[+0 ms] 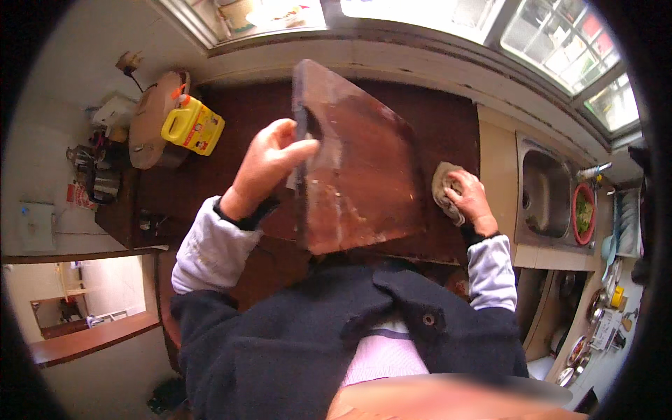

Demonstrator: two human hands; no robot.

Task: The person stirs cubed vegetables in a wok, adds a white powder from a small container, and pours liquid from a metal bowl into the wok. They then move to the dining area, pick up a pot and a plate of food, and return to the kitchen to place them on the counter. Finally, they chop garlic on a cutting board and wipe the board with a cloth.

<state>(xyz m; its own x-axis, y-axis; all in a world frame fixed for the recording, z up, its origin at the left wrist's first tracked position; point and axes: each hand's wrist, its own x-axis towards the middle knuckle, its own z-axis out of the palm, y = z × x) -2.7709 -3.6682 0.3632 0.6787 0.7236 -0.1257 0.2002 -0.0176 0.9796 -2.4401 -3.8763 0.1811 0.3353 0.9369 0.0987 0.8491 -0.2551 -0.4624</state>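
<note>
My left hand grips the left edge of a thick reddish-brown wooden board, its thumb over the face that shows. The board is tilted up above a dark red countertop, and its face bears pale marks and wet-looking shine. To the right of the board, my right hand is closed over a bunched, greyish cloth that rests on the countertop. Cloth and board are apart. The fingers of my left hand behind the board's edge are partly hidden.
A yellow plastic jug stands at the left by a round beige lid. On the right, a steel sink adjoins a red basket of greens. A window ledge runs along the far side.
</note>
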